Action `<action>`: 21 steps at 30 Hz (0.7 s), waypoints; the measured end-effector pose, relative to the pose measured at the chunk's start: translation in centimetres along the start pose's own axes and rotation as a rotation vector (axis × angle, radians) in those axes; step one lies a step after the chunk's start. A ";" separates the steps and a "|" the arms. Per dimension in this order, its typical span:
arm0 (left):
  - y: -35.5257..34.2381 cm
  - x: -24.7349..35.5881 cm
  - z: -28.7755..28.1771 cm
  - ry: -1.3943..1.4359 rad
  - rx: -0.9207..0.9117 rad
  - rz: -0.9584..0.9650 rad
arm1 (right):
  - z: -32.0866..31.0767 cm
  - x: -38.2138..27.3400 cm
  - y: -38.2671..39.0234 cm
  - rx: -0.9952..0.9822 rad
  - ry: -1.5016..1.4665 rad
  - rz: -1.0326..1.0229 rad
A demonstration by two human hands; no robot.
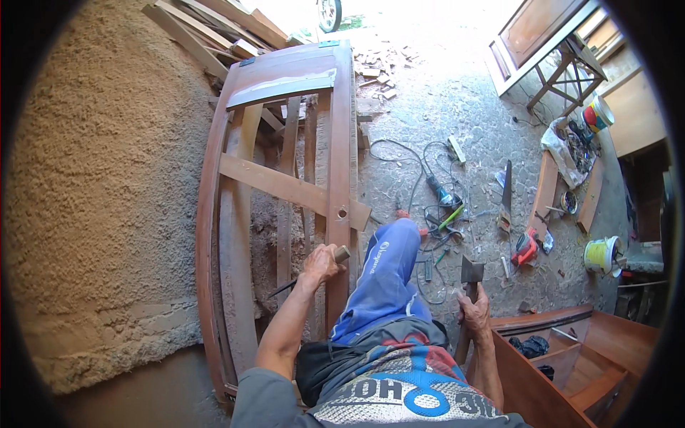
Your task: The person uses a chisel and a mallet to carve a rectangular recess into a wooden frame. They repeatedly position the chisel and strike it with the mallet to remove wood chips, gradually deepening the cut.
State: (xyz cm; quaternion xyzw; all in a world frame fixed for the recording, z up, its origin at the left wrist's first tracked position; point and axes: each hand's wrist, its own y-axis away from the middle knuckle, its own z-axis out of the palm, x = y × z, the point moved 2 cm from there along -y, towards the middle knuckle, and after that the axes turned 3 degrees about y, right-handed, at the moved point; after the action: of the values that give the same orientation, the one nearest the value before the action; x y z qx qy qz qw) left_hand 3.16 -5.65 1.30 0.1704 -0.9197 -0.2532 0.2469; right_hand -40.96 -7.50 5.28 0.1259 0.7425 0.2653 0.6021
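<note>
A reddish-brown wooden door frame [338, 150] lies along my left side, with open gaps and a pale board [271, 178] laid diagonally across it. My left hand [320, 267] grips a wooden-handled chisel [341, 254] over the frame's right rail, its dark blade pointing down-left. Beside my right thigh, my right hand [472, 308] is closed round the wooden handle of a hatchet-like tool with a broad metal head [472, 271]. My raised leg in blue trousers [385, 271] is beside the frame, between the two hands.
A rough sandy wall [107, 178] borders the left. Power tools [442, 194], cords, a handsaw [506, 192] and offcuts lie on the concrete floor [457, 114]. Buckets [601, 255] and a panel on a stand [535, 28] are right; an open wooden cabinet [599, 385] sits lower right.
</note>
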 end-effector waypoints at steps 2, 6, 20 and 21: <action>0.0 -0.1 0.1 -0.017 0.024 0.015 | -0.1 0.1 0.2 -0.003 -0.030 0.014; -0.7 -1.6 1.3 0.015 0.104 0.111 | 0.9 0.7 -0.4 -0.001 -0.055 0.011; 1.2 -0.7 0.2 0.139 0.111 0.084 | 5.1 0.4 0.4 -0.054 -0.037 -0.037; 1.2 -1.0 0.5 0.175 0.116 0.097 | 5.5 0.5 0.6 -0.048 -0.061 -0.035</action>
State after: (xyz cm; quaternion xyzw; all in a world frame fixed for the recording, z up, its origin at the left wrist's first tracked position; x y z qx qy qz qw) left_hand 3.50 -4.03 1.22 0.1613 -0.9149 -0.1714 0.3279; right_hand -35.88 -5.45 4.46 0.1066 0.7192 0.2685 0.6319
